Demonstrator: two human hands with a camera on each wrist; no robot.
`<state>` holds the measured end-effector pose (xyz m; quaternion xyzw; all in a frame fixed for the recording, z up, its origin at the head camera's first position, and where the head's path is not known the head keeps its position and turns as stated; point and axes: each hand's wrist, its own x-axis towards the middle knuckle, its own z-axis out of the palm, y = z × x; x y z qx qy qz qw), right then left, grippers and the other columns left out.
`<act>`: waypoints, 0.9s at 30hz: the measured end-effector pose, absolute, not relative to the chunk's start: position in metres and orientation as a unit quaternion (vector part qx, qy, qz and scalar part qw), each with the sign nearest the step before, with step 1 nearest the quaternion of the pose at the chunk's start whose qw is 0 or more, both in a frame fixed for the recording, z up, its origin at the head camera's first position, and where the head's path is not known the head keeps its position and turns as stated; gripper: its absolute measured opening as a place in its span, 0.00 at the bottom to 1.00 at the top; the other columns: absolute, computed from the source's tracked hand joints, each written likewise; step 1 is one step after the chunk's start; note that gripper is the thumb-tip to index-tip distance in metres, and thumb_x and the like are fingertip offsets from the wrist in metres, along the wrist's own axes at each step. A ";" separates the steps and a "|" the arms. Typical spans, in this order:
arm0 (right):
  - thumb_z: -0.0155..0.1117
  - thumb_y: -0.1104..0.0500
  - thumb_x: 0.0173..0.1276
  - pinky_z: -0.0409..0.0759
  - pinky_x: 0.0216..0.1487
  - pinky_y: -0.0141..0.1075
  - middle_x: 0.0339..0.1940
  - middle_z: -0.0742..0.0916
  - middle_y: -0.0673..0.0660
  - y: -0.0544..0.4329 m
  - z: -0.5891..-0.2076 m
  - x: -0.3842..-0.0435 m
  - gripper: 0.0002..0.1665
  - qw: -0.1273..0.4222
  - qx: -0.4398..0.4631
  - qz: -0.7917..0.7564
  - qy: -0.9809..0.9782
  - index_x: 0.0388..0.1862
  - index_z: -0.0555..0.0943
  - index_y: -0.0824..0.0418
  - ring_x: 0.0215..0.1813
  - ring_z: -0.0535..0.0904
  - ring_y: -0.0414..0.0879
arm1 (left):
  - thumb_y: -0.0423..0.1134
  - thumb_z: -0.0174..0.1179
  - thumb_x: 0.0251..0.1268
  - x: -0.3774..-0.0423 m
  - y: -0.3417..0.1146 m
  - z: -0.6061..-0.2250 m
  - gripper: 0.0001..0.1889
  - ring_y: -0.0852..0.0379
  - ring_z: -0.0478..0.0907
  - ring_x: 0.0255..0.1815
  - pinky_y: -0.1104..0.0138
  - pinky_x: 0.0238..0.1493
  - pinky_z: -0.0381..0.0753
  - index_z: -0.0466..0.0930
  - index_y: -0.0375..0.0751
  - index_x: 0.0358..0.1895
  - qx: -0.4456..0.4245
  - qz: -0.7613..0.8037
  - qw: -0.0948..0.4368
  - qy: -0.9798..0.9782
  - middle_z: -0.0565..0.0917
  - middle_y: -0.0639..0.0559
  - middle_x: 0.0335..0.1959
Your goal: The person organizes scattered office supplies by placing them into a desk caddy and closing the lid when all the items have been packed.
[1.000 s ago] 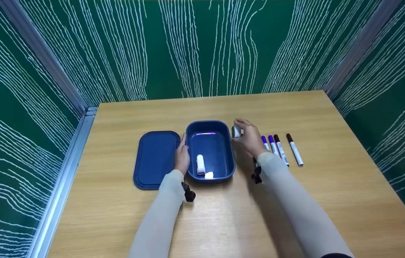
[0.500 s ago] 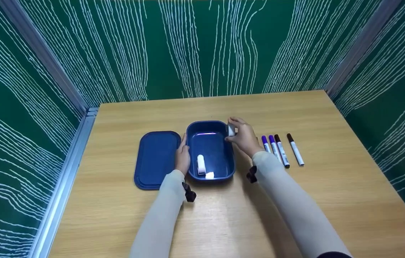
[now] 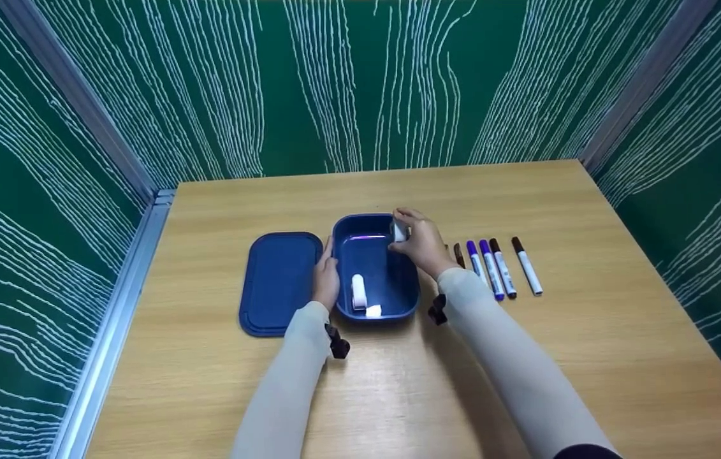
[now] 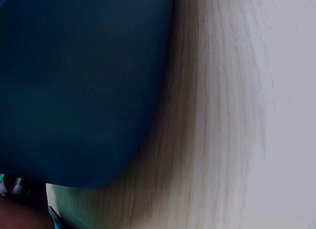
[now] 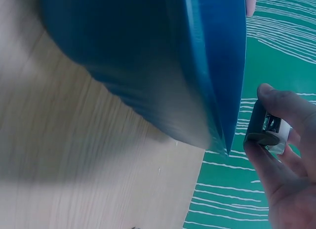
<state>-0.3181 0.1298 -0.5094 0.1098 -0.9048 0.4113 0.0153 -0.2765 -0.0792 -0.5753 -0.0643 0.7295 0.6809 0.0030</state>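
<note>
White-and-grey block [image 3: 400, 231] in the pinch of the right hand [image 3: 424, 244], long side from thumb to fingertips, with the blue box [image 3: 387, 280] below and leftward of these fingers, and the left hand [image 3: 326, 278] straight-fingered along the box's left wall.

A deep blue, open-topped box [image 3: 389, 274] with rounded corners sits level on the desk [image 3: 360, 401], left fingers [image 3: 327, 255] along its left wall. Right fingers [image 5: 281, 103] pinch a small, blocky white-and-dark piece [image 5: 270, 124] by its far right corner, apart from the rim.
</note>
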 end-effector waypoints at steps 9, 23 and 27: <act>0.76 0.65 0.55 0.72 0.68 0.45 0.71 0.73 0.61 0.119 -0.512 -0.321 0.42 0.027 0.139 0.401 -0.905 0.70 0.72 0.63 0.71 0.69 0.57 | 0.34 0.31 0.77 -0.277 -0.079 -0.576 0.30 0.50 0.43 0.81 0.52 0.79 0.43 0.48 0.48 0.80 -0.059 0.686 0.001 0.725 0.49 0.52 0.81; 0.75 0.65 0.56 0.71 0.68 0.44 0.72 0.73 0.57 0.091 -0.518 -0.320 0.43 0.013 0.145 0.418 -0.897 0.71 0.70 0.62 0.71 0.70 0.55 | 0.34 0.33 0.76 -0.278 -0.080 -0.576 0.30 0.51 0.46 0.81 0.53 0.78 0.46 0.50 0.49 0.79 -0.063 0.682 0.003 0.729 0.52 0.53 0.80; 0.76 0.65 0.55 0.73 0.66 0.42 0.71 0.74 0.58 0.080 -0.517 -0.318 0.43 0.014 0.158 0.422 -0.893 0.70 0.71 0.63 0.69 0.72 0.54 | 0.34 0.33 0.76 -0.278 -0.081 -0.575 0.30 0.51 0.46 0.81 0.52 0.78 0.46 0.50 0.51 0.79 -0.066 0.678 0.007 0.732 0.52 0.54 0.80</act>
